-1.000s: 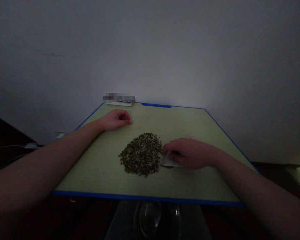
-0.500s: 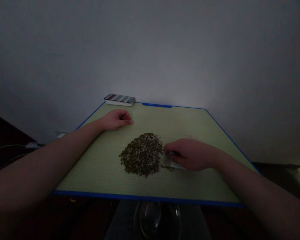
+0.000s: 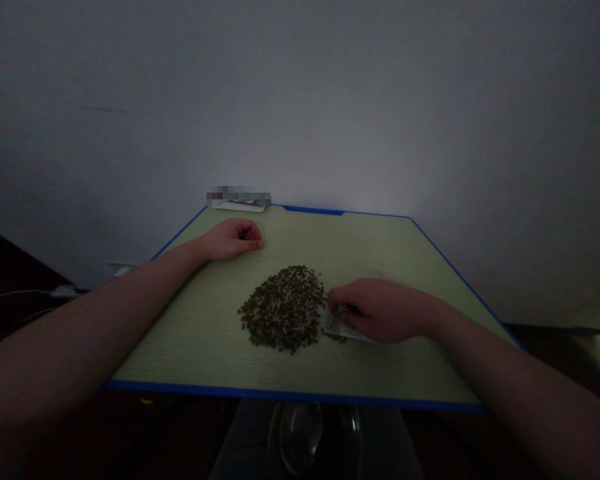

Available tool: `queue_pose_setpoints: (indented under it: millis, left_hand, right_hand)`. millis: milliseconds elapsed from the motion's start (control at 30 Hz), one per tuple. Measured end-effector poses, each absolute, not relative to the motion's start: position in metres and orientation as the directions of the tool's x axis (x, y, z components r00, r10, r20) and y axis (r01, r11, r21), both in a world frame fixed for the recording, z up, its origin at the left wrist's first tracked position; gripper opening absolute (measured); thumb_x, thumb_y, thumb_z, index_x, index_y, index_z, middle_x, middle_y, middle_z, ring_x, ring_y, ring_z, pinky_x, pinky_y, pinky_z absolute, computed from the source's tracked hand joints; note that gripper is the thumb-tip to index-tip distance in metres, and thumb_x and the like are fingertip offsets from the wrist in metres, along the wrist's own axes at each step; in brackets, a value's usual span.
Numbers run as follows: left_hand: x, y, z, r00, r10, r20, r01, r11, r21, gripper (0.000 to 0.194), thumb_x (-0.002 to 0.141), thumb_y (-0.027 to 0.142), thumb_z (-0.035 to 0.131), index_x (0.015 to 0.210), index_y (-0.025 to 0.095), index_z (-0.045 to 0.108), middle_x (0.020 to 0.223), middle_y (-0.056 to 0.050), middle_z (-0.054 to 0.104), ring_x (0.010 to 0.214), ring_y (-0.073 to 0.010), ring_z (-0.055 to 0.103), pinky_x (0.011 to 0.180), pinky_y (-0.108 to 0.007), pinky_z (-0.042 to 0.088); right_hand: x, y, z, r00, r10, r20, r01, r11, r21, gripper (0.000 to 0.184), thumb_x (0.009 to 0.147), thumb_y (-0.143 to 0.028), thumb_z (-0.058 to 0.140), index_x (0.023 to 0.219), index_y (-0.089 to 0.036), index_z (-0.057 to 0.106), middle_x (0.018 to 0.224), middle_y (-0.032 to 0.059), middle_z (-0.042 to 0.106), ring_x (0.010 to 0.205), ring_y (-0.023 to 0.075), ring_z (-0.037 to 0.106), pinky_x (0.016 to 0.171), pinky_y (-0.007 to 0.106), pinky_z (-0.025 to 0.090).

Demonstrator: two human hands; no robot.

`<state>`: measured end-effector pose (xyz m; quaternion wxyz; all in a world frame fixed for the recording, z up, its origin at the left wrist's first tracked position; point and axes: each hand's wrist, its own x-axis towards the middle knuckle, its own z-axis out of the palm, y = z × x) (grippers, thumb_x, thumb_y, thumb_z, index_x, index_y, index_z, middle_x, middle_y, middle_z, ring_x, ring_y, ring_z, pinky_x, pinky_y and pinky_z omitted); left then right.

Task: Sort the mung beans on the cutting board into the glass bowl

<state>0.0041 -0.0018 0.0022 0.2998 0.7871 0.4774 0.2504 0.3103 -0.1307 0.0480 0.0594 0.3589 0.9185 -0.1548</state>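
A pile of small greenish-brown grains is spread in the middle of the folding table. At its right edge, my right hand has its fingers closed on a thin, pale, flat piece that looks partly see-through, with faint markings. Its exact kind is too dim to tell. A few grains lie by its lower edge. My left hand rests on the tabletop behind and left of the pile, fingers loosely curled, a gap between them and the thumb, holding nothing.
A white box-like item with a blurred top sits at the far left corner. Below the near blue edge, a clear round bowl is at my lap. A grey wall rises behind the table. White cables run at the left.
The flat piece in my right hand has tilted slightly, its lower edge a little farther right. My left hand and the main pile look the same.
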Motion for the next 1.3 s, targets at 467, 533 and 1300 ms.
queue_pose_setpoints:
  millis: [467, 533, 1300]
  left_hand:
    - [0.0046, -0.0022, 0.0019, 0.423, 0.900, 0.105, 0.609, -0.369, 0.702, 0.029, 0.067, 0.042, 0.066, 0.073, 0.016, 0.056, 0.058, 0.003, 0.051, 0.052, -0.0084, 0.043, 0.048, -0.022, 0.034]
    - [0.0041, -0.0012, 0.0009, 0.426, 0.899, 0.102, 0.605, -0.367, 0.707, 0.029, 0.067, 0.042, 0.066, 0.073, 0.016, 0.056, 0.059, 0.003, 0.052, 0.052, -0.0084, 0.044, 0.048, -0.022, 0.035]
    - [0.0017, 0.0014, -0.0015, 0.428, 0.900, 0.088, 0.613, -0.360, 0.704, 0.029, 0.067, 0.043, 0.066, 0.074, 0.016, 0.057, 0.061, 0.002, 0.053, 0.054, -0.0096, 0.046, 0.050, -0.022, 0.035]
  right_hand:
    - [0.3076, -0.1301, 0.0465, -0.743, 0.647, -0.172, 0.667, 0.696, -0.264, 0.017, 0.083, -0.019, 0.044, 0.090, -0.019, 0.059, 0.083, 0.0053, 0.065, 0.070, 0.0163, 0.054, 0.059, 0.027, 0.033]
    - [0.3076, -0.1298, 0.0462, -0.750, 0.640, -0.167, 0.659, 0.701, -0.271, 0.017, 0.083, -0.019, 0.045, 0.091, -0.020, 0.060, 0.084, 0.0054, 0.066, 0.072, 0.0166, 0.055, 0.060, 0.027, 0.034]
    - [0.3075, -0.1276, 0.0425, -0.777, 0.616, -0.132, 0.622, 0.716, -0.318, 0.024, 0.082, -0.015, 0.045, 0.099, -0.019, 0.061, 0.092, 0.0066, 0.067, 0.081, 0.0186, 0.058, 0.068, 0.028, 0.039]
